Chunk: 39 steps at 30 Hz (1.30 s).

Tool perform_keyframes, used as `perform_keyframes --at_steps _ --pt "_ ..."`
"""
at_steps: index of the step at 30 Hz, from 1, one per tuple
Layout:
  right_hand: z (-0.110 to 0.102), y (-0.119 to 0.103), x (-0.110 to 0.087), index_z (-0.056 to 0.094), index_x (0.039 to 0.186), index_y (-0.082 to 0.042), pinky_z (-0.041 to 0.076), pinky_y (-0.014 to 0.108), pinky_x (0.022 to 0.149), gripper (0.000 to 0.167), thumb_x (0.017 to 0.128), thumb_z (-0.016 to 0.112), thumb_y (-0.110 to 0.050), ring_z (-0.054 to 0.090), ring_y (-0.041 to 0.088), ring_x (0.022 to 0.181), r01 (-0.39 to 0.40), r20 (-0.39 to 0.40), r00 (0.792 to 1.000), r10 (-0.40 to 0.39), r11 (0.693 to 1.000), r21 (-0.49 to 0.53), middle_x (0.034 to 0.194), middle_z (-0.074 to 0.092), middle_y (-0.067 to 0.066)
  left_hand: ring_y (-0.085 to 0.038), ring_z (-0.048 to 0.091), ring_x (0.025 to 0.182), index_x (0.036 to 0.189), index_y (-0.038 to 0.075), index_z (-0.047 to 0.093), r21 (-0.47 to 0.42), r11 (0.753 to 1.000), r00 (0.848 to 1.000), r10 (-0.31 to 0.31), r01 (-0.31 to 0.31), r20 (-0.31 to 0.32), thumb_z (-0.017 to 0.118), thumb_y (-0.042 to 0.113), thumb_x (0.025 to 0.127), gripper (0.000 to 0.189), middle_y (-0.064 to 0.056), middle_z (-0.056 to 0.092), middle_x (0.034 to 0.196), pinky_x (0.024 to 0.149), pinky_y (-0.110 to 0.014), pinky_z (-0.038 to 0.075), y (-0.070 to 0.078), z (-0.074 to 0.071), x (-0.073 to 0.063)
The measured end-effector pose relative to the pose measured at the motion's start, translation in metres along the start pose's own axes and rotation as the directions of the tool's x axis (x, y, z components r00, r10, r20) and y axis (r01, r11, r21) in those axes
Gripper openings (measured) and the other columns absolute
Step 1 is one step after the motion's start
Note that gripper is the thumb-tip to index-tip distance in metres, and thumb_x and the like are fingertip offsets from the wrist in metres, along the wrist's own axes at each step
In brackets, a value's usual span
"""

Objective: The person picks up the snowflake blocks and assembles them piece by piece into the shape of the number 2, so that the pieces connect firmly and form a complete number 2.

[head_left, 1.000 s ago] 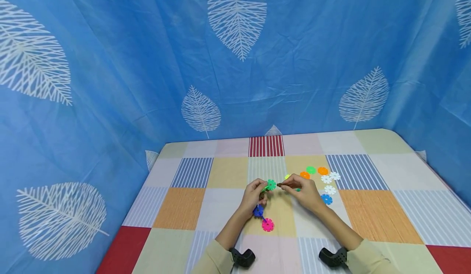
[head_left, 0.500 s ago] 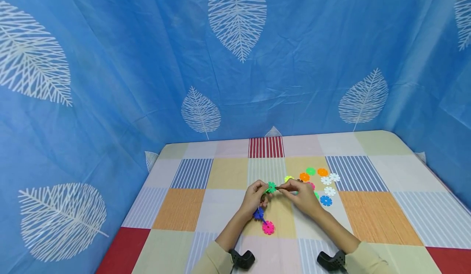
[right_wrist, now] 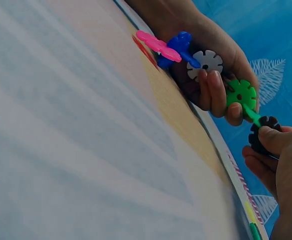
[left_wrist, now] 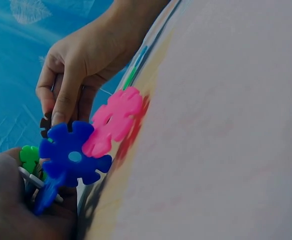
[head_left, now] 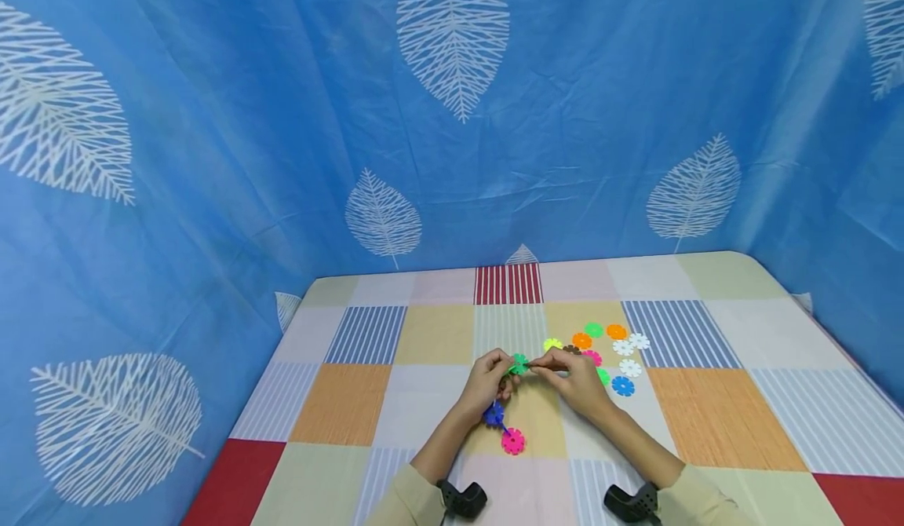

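My right hand [head_left: 575, 377] pinches the dark disk [right_wrist: 256, 143], partly covered; my left hand [head_left: 486, 381] holds the green disk [right_wrist: 243, 88] and white disk [right_wrist: 213, 60], both partly hidden; toward me from that grip jut the blue disk [left_wrist: 60, 150] and pink disk [left_wrist: 119, 117].

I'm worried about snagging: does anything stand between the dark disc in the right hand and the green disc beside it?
Nothing visible: in the right wrist view, the right hand pinches the dark disc, seemingly right against the edge-on green disc.
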State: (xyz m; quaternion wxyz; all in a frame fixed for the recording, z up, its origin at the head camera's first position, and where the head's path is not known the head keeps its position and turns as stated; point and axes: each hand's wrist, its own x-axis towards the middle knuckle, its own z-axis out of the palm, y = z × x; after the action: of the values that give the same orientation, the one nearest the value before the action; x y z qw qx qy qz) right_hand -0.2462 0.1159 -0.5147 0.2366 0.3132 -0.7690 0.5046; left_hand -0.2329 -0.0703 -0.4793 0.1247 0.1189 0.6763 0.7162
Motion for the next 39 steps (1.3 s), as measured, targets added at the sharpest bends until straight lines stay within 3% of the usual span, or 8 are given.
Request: perform_keyframes --at_steps 7,12,15,20,26,30,33,39 --pt "-0.008 -0.002 0.003 0.069 0.093 -0.01 0.054 0.032 0.069 0.013 0.081 0.071 -0.007 0.065 0.014 0.083 -0.102 0.064 0.993 0.104 0.994 -0.027 0.089 0.068 -0.005 -0.008 0.044 0.043 0.085 -0.009 0.049 -0.047 0.999 0.999 -0.02 0.018 -0.046 0.043 0.008 0.097 0.021 -0.007 0.057 0.068 0.041 -0.016 0.034 -0.002 0.0 0.0" --pt "-0.026 0.012 0.006 0.07 0.099 -0.011 0.051 0.028 0.063 0.02 0.079 0.073 -0.01 0.059 0.015 0.078 -0.135 -0.009 0.991 0.135 0.979 -0.155 0.09 0.067 -0.002 -0.006 0.043 0.043 0.083 0.0 0.049 -0.127 0.992 0.996 -0.031 0.02 -0.082 0.042 0.008 0.097 0.018 -0.006 0.056 0.068 0.04 -0.014 0.033 -0.004 0.0 0.003" --pt "-0.039 0.022 0.005 0.07 0.1 -0.008 0.045 0.027 0.06 0.024 0.076 0.075 -0.008 0.052 0.017 0.077 -0.16 -0.037 0.987 0.156 0.952 -0.262 0.089 0.065 0.001 -0.006 0.043 0.043 0.083 0.001 0.049 -0.147 0.989 0.996 -0.031 0.018 -0.086 0.042 0.008 0.098 0.017 -0.006 0.056 0.068 0.04 -0.014 0.032 -0.006 -0.001 0.003" --pt "-0.051 0.032 0.0 0.071 0.101 -0.003 0.038 0.034 0.062 0.029 0.075 0.077 -0.014 0.046 0.022 0.081 -0.207 0.016 0.972 0.234 0.885 -0.416 0.088 0.057 0.007 -0.007 0.043 0.044 0.085 0.001 0.05 -0.155 0.988 0.995 -0.036 0.022 -0.088 0.043 0.008 0.097 0.016 -0.007 0.056 0.069 0.04 -0.014 0.032 -0.005 -0.001 0.003" --pt "-0.055 0.034 -0.001 0.072 0.095 -0.002 0.04 0.042 0.069 0.027 0.075 0.077 -0.019 0.048 0.03 0.085 -0.213 0.066 0.957 0.282 0.84 -0.498 0.09 0.054 0.01 -0.007 0.045 0.044 0.102 -0.006 0.051 -0.154 0.988 0.996 -0.026 0.012 -0.089 0.043 0.008 0.097 0.017 -0.009 0.056 0.069 0.041 -0.015 0.033 -0.004 -0.001 0.004" --pt "-0.054 0.034 0.0 0.069 0.094 -0.005 0.04 0.04 0.069 0.027 0.073 0.079 -0.019 0.048 0.027 0.084 -0.25 0.047 0.951 0.305 0.85 -0.464 0.09 0.057 0.007 -0.007 0.047 0.046 0.116 -0.01 0.052 -0.143 0.99 0.997 -0.006 -0.005 -0.079 0.043 0.008 0.098 0.027 -0.013 0.056 0.071 0.042 -0.016 0.036 -0.004 -0.001 0.004" --pt "-0.052 0.033 0.001 0.064 0.092 -0.008 0.043 0.032 0.064 0.022 0.074 0.077 -0.013 0.05 0.018 0.075 -0.271 0.038 0.95 0.309 0.881 -0.387 0.083 0.059 0.001 -0.007 0.048 0.046 0.122 -0.008 0.052 -0.137 0.991 0.997 0.004 -0.014 -0.074 0.043 0.008 0.098 0.03 -0.016 0.057 0.072 0.042 -0.017 0.037 -0.005 -0.002 0.005" --pt "-0.044 0.024 0.005 0.067 0.098 -0.008 0.049 0.023 0.053 0.018 0.081 0.071 -0.011 0.058 0.011 0.06 -0.35 0.043 0.935 0.353 0.934 -0.069 0.075 0.065 0.001 -0.006 0.047 0.045 0.121 -0.007 0.055 -0.151 0.988 0.996 0.001 -0.016 -0.094 0.043 0.007 0.097 0.03 -0.01 0.058 0.069 0.042 -0.016 0.036 -0.006 -0.002 0.006"
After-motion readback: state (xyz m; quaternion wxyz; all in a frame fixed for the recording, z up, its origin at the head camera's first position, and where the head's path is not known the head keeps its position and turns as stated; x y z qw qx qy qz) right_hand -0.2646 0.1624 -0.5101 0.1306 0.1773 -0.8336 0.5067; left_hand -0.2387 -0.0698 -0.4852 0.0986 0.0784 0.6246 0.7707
